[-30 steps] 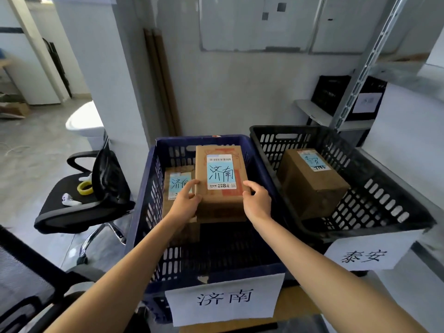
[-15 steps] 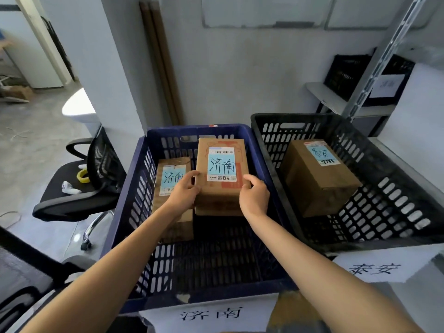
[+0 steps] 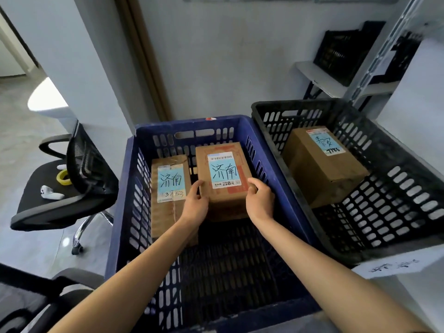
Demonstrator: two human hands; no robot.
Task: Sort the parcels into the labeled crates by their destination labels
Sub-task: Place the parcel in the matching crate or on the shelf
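Head view: left hand [image 3: 195,205] and right hand [image 3: 260,201] clamp the near corners of a parcel [image 3: 223,174] marked 济南, level and low inside the blue crate [image 3: 192,121], just right of a second parcel [image 3: 170,186] with the same label, probably to seat it flat.

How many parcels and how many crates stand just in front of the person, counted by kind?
Parcels: 3 (held parcel, left parcel, right parcel)
Crates: 2 (blue crate, black crate)
Total: 5
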